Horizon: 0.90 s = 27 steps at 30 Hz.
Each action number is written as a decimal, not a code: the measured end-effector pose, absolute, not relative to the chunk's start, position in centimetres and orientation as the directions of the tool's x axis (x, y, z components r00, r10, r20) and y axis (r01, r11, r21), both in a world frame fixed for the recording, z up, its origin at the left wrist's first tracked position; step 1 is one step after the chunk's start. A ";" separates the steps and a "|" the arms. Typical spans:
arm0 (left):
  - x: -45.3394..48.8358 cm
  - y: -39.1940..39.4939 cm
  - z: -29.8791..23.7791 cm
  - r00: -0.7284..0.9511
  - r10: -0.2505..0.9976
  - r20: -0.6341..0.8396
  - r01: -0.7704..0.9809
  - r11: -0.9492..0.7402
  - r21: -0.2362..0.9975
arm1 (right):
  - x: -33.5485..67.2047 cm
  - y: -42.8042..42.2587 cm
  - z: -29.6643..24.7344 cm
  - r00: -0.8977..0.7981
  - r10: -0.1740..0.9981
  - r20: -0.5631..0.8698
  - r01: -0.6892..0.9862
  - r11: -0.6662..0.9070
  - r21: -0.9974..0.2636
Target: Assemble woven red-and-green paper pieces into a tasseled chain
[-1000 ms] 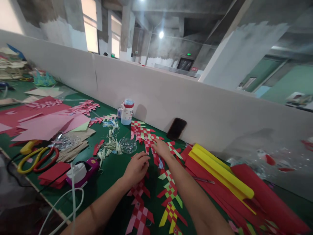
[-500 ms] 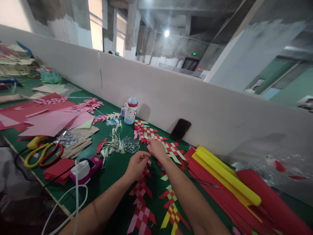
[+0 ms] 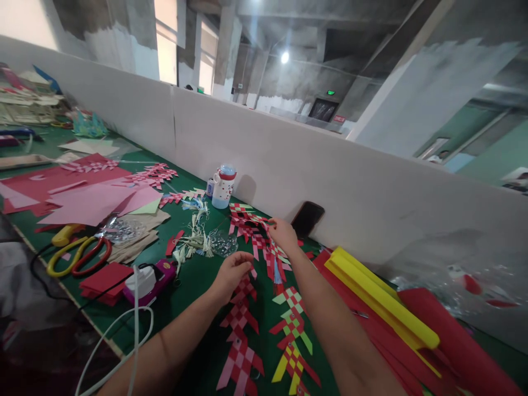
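My right hand (image 3: 284,235) pinches the edge of a red, green and white woven paper fish string (image 3: 258,228) and raises part of it off the pile by the partition. A pale blue tassel (image 3: 277,272) hangs below that hand. Over the top end of a pink and red woven paper fish chain (image 3: 240,316), my left hand (image 3: 234,276) is closed, thumb and fingers together; what lies between them is hidden. Beside it lies a second chain with green and yellow fish (image 3: 292,330), partly behind my right forearm.
Left of my hands are tassels (image 3: 193,239), a dish of small beads (image 3: 224,243), scissors (image 3: 78,257) and a purple power strip (image 3: 159,281) with a white cable. A bottle (image 3: 225,188) and phone (image 3: 307,219) stand along the partition (image 3: 256,143). Yellow (image 3: 379,297) and red sheets lie right.
My right hand has moved right and slightly up, lifting the woven fish string, and the blue tassel now shows. My left hand has stayed almost in place at the pink chain's top.
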<state>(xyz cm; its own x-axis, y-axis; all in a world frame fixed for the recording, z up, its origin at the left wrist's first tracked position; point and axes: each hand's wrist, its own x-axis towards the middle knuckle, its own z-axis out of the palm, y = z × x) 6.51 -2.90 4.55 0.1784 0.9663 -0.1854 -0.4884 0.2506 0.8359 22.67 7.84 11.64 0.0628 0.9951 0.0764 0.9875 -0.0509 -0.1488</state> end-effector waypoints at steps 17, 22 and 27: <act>5.9 -1.0 4.5 0.375 0.859 -0.350 -0.777 0.497 0.386 | 19.1 -1.1 13.0 -0.187 0.979 0.077 0.947 0.200 -0.253; 6.2 -1.4 4.5 0.391 0.842 -0.371 -0.788 0.515 0.338 | 20.2 1.2 13.4 -0.223 0.970 0.092 0.913 0.241 -0.329; 6.5 -1.5 4.5 0.407 0.810 -0.422 -0.776 0.550 0.308 | 18.4 5.9 12.3 -0.302 0.952 0.056 0.892 0.303 -0.335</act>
